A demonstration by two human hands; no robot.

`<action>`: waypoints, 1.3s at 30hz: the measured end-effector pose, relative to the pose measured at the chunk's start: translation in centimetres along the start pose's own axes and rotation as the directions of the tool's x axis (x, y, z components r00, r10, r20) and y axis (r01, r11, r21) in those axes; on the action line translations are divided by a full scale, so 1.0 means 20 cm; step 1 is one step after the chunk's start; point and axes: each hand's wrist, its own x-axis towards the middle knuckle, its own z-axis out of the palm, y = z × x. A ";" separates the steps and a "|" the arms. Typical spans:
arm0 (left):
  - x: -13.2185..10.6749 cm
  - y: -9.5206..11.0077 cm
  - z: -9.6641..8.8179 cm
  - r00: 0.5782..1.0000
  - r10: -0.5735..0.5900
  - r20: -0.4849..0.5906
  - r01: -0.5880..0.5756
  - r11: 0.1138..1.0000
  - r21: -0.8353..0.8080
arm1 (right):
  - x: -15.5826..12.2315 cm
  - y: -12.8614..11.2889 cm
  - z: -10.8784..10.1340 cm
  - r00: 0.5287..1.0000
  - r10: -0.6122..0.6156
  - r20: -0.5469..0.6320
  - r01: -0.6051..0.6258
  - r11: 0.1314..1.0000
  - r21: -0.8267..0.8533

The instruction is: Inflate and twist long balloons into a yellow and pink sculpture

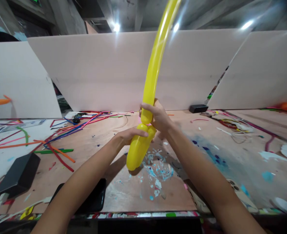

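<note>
A long yellow modelling balloon [156,61] rises from my hands and leaves the top of the view. Its lower end is twisted into a folded section and small bubbles, hanging just over the table. My right hand [158,116] is wrapped round the long tube right above the twist. Below it, my left hand [133,134] grips the folded lower section, its thumb across the front near the twist. The fingers behind the balloon are partly hidden.
Loose uninflated balloons [84,122] lie scattered on the table [123,191] at left. A black power adapter [18,174] and a dark phone [92,196] sit near the front left. Another phone [242,195] lies under my right forearm. White panels [104,71] stand behind.
</note>
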 end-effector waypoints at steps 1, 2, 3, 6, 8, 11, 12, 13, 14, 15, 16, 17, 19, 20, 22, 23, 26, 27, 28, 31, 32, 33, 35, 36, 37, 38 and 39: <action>0.00 0.00 0.00 1.000 -0.008 0.002 0.008 1.000 -0.008 | 0.00 0.00 0.00 1.000 -0.010 -0.014 0.010 1.000 -0.013; 0.00 0.00 0.00 1.000 0.001 0.002 -0.001 1.000 -0.024 | 0.00 0.00 -0.01 1.000 -0.021 -0.022 0.021 1.000 -0.008; 0.00 0.00 -0.01 1.000 0.017 -0.005 -0.017 0.999 -0.049 | 0.01 0.00 -0.01 0.999 -0.030 -0.023 0.031 0.999 0.011; 0.00 -0.01 -0.01 0.995 0.079 -0.062 -0.087 0.987 -0.132 | 0.03 0.00 -0.02 0.999 0.009 0.039 -0.012 0.996 0.089; 0.01 -0.02 -0.01 0.993 0.088 -0.077 -0.098 0.985 -0.141 | 0.03 0.01 -0.02 0.997 0.054 0.054 -0.061 0.988 0.141; 0.03 -0.04 0.01 0.994 0.058 -0.088 -0.071 0.986 -0.149 | 0.02 0.03 0.00 1.000 0.007 0.004 -0.007 0.992 0.125; 0.03 -0.04 0.02 0.992 0.056 -0.110 -0.073 0.985 -0.156 | 0.01 0.03 0.00 0.999 -0.034 -0.026 0.036 0.995 0.098; 0.04 -0.04 0.03 0.988 0.063 -0.141 -0.085 0.984 -0.158 | 0.01 0.04 0.01 0.996 -0.066 -0.053 0.070 0.995 0.067; 0.04 -0.04 0.04 0.982 0.071 -0.172 -0.097 0.984 -0.150 | 0.01 0.04 0.01 0.994 -0.085 -0.074 0.088 0.995 0.042; 0.04 -0.03 0.05 0.977 0.079 -0.199 -0.107 0.985 -0.135 | 0.01 0.04 0.01 0.992 -0.087 -0.087 0.090 0.996 0.029; 0.04 -0.03 0.05 0.972 0.087 -0.217 -0.113 0.987 -0.114 | 0.01 0.05 0.01 0.993 -0.079 -0.083 0.081 0.996 0.025; 0.04 -0.02 0.05 0.970 0.095 -0.226 -0.119 0.989 -0.092 | 0.02 0.05 0.00 0.996 -0.067 -0.064 0.069 0.997 0.025; 0.03 0.00 0.05 0.962 0.124 -0.243 -0.139 0.989 -0.048 | 0.03 0.05 -0.01 0.998 -0.056 -0.017 0.057 0.998 0.035; 0.03 0.01 0.05 0.956 0.144 -0.254 -0.155 0.988 -0.023 | 0.04 0.06 -0.01 0.999 -0.052 0.002 0.051 0.998 0.045; 0.01 0.04 0.04 0.947 0.171 -0.272 -0.167 0.985 0.037 | 0.04 0.06 -0.01 0.999 -0.031 0.025 0.029 0.997 0.072; 0.01 0.05 0.05 0.944 0.175 -0.280 -0.163 0.984 0.068 | 0.04 0.07 -0.01 0.999 -0.019 0.028 0.016 0.996 0.091; 0.00 0.07 0.06 0.938 0.191 -0.290 -0.155 0.978 0.142 | 0.03 0.07 0.01 0.999 -0.028 0.031 0.024 0.993 0.113; 0.00 0.07 0.06 0.938 0.199 -0.283 -0.161 0.975 0.150 | 0.02 0.07 0.02 0.999 -0.048 0.015 0.046 0.994 0.098; 0.00 0.07 0.06 0.941 0.203 -0.269 -0.168 0.975 0.148 | 0.02 0.08 0.02 0.998 -0.065 -0.001 0.065 0.995 0.074; -0.02 0.07 0.05 0.971 0.159 -0.181 -0.145 0.986 0.087 | 0.02 0.06 0.01 0.996 -0.083 -0.012 0.083 0.996 0.014; -0.02 0.07 0.04 0.979 0.146 -0.142 -0.142 0.989 0.039 | 0.03 0.06 0.00 0.996 -0.086 0.008 0.086 0.996 0.011; -0.03 0.07 0.04 0.984 0.146 -0.104 -0.149 0.988 -0.025 | 0.03 0.04 -0.02 0.995 -0.092 0.034 0.092 0.996 0.015; -0.05 0.08 0.03 0.981 0.184 -0.057 -0.191 0.967 -0.168 | 0.04 0.02 -0.04 0.991 -0.089 0.103 0.086 0.996 0.030; -0.06 0.08 0.03 0.978 0.202 -0.053 -0.209 0.952 -0.226 | 0.05 0.01 -0.05 0.988 -0.078 0.135 0.074 0.997 0.037; -0.06 0.09 0.03 0.977 0.207 -0.059 -0.215 0.940 -0.266 | 0.05 0.00 -0.06 0.986 -0.068 0.155 0.062 0.997 0.041; -0.07 0.09 0.03 0.978 0.198 -0.070 -0.210 0.933 -0.291 | 0.05 0.00 -0.07 0.985 -0.062 0.160 0.056 0.997 0.044; -0.07 0.09 0.04 0.980 0.180 -0.082 -0.196 0.931 -0.307 | 0.05 0.00 -0.07 0.987 -0.067 0.147 0.061 0.997 0.047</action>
